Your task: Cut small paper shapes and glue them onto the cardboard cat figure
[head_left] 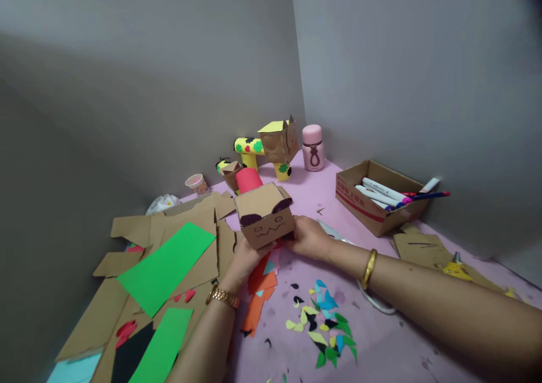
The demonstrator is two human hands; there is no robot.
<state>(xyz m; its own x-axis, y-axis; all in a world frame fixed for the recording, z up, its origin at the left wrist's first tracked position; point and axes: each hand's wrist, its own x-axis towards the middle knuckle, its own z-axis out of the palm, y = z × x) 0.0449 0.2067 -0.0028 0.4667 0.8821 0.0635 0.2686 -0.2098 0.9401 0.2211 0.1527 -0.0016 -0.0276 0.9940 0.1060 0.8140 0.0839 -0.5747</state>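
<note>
A small cardboard box head (265, 214) with a drawn zigzag mouth, dark eyes and dark ear patches is held above the pink table (381, 349). My left hand (245, 259) grips its lower left corner; a gold watch sits on that wrist. On the box's right side my right hand (308, 237) holds it, with a gold bangle on that wrist. A red paper tube (248, 179) stands just behind the box.
Green paper sheets (167, 267) lie on cardboard pieces (139, 227) at left. Coloured paper scraps (324, 323) litter the front. At the back stand a yellow tube animal (266, 146), a pink flask (313, 147) and a paper cup (197, 183). A box of markers (376, 196) sits right.
</note>
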